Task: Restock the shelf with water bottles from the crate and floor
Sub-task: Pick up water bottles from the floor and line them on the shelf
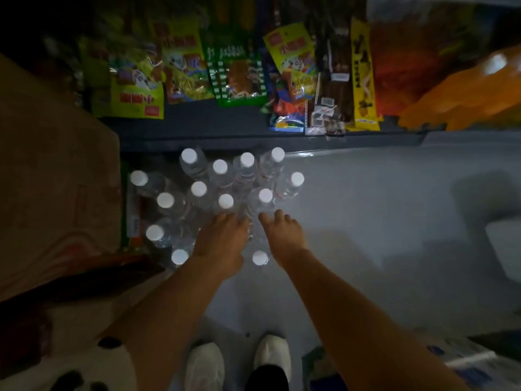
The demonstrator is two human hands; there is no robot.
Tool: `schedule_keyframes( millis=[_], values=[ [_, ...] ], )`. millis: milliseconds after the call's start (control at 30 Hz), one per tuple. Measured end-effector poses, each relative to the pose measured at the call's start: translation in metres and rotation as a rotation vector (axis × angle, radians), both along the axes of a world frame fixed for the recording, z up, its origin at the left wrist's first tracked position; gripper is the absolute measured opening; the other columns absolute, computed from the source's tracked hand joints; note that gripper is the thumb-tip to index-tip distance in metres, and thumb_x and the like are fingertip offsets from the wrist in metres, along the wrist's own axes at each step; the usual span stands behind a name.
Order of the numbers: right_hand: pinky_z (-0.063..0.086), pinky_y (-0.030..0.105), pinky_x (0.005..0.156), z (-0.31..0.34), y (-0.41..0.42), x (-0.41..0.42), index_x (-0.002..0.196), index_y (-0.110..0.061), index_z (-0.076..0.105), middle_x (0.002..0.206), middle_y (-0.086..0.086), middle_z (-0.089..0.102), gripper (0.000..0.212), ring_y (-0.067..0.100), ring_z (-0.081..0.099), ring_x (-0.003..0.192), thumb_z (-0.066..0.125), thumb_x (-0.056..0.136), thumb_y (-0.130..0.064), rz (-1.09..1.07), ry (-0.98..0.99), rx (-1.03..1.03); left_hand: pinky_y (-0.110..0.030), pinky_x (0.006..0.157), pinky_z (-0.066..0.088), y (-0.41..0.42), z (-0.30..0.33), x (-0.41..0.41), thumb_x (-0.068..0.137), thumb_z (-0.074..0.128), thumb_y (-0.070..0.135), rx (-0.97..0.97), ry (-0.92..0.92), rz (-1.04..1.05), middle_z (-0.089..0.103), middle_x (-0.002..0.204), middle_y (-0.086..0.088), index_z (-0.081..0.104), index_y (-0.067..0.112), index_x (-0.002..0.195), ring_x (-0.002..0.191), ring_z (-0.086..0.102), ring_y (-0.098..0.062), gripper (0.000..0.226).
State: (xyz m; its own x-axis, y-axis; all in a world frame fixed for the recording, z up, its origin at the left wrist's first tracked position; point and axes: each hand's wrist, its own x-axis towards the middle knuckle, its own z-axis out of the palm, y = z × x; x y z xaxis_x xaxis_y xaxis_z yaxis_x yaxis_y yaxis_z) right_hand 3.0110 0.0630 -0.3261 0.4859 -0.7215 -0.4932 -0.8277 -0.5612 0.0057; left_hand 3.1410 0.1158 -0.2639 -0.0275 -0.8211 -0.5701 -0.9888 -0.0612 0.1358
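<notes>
Bottles [225,176] stand clustered on the floor [366,207] under the shelf [225,131], both hands [222,238] down among them, grip hidden; full, heavy, slick, so grab below the cap.

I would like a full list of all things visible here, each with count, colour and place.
water bottles: about fourteen white caps visible, clear bodies, standing clustered on the floor below the shelf
shelf: one, dark grey edge, across the top
snack packets: many, yellow, green, orange, hanging or standing on the shelf
cardboard box: one, brown, at left beside the bottles
floor: pale grey, at right
shoes: two, white, at bottom centre
left hand: one, reaching down among the bottles, grip hidden
right hand: one, beside the left, fingers curled down at a bottle, grip unclear
</notes>
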Motion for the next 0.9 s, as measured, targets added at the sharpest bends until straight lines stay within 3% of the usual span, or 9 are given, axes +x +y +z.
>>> schedule_keyframes(
  millis=[133,200,267,300,400,500,667,800,900],
  values=[
    [0.05,0.029,0.045,0.003,-0.007,-0.01,0.089,-0.014,0.07,0.064,0.011,0.059,0.05,0.028,0.061,0.048,0.083,0.041,-0.009,0.067,-0.026,-0.069,-0.033,0.11,0.031,0.0,0.009,0.0,0.086,0.066,0.029,-0.003,0.015,0.019,0.04,0.144,-0.004,0.028,0.02,0.146,0.135,0.035,-0.023,0.071],
    [0.054,0.036,0.061,0.034,-0.01,-0.014,0.107,-0.01,0.063,0.08,0.017,0.061,0.046,0.034,0.066,0.067,0.074,0.062,-0.008,0.069,0.001,0.053,-0.033,0.107,0.034,-0.003,0.028,-0.001,0.085,0.066,0.027,0.001,0.014,0.023,0.045,0.138,-0.004,0.036,0.02,0.14,0.13,0.039,-0.024,0.062],
    [0.047,0.04,0.085,0.075,-0.016,-0.02,0.131,-0.01,0.044,0.109,0.018,0.057,0.047,0.036,0.06,0.097,0.054,0.084,-0.01,0.113,-0.009,0.052,-0.033,0.105,0.035,-0.008,0.058,-0.002,0.085,0.065,0.024,0.011,0.022,0.032,0.046,0.135,-0.004,0.039,0.018,0.137,0.127,0.041,-0.024,0.058],
    [0.043,0.039,0.089,0.101,-0.02,-0.025,0.134,-0.01,0.039,0.115,0.017,0.055,0.048,0.036,0.057,0.103,0.049,0.088,-0.012,0.125,-0.032,0.053,-0.033,0.105,0.035,-0.01,0.075,-0.003,0.085,0.065,0.023,0.011,0.026,0.031,0.046,0.134,-0.004,0.04,0.018,0.136,0.126,0.042,-0.024,0.057],
    [0.04,0.037,0.089,0.201,-0.033,-0.033,0.137,-0.01,0.036,0.12,0.017,0.054,0.049,0.035,0.055,0.107,0.05,0.091,-0.023,0.166,-0.09,0.055,-0.033,0.104,0.039,-0.016,0.14,-0.007,0.082,0.067,0.024,0.0,0.047,0.056,0.049,0.132,-0.002,0.044,0.02,0.131,0.124,0.045,-0.022,0.055],
    [0.041,0.037,0.088,0.312,-0.043,-0.04,0.135,-0.007,0.04,0.119,0.018,0.056,0.052,0.037,0.056,0.107,0.056,0.091,-0.029,0.179,-0.181,0.069,-0.033,0.104,0.038,-0.025,0.222,-0.009,0.079,0.07,0.026,-0.028,0.089,0.076,0.047,0.136,-0.003,0.04,0.021,0.139,0.127,0.044,-0.023,0.067],
    [0.043,0.035,0.074,0.507,-0.055,-0.044,0.123,-0.009,0.045,0.11,0.013,0.061,0.042,0.034,0.06,0.097,0.058,0.09,-0.033,0.279,-0.313,-0.056,-0.035,0.106,0.038,-0.035,0.381,-0.004,0.077,0.074,0.031,-0.104,0.207,0.096,0.042,0.142,-0.004,0.035,0.019,0.144,0.131,0.04,-0.024,0.079],
    [0.046,0.038,0.069,0.652,-0.057,-0.038,0.114,-0.01,0.048,0.101,0.011,0.059,0.036,0.03,0.056,0.087,0.06,0.087,-0.032,0.335,-0.431,-0.106,-0.038,0.094,0.049,-0.04,0.486,0.003,0.055,0.081,0.042,-0.25,0.413,0.129,0.057,0.128,0.003,0.051,0.03,0.127,0.118,0.055,-0.02,0.079],
    [0.044,0.037,0.067,0.735,-0.056,-0.03,0.106,-0.01,0.053,0.095,0.011,0.061,0.032,0.028,0.054,0.084,0.063,0.084,-0.031,0.37,-0.534,-0.137,-0.037,0.096,0.049,-0.041,0.56,0.006,0.06,0.085,0.037,-0.304,0.553,0.162,0.062,0.123,0.005,0.057,0.023,0.123,0.113,0.058,-0.014,0.07]
  ],
)
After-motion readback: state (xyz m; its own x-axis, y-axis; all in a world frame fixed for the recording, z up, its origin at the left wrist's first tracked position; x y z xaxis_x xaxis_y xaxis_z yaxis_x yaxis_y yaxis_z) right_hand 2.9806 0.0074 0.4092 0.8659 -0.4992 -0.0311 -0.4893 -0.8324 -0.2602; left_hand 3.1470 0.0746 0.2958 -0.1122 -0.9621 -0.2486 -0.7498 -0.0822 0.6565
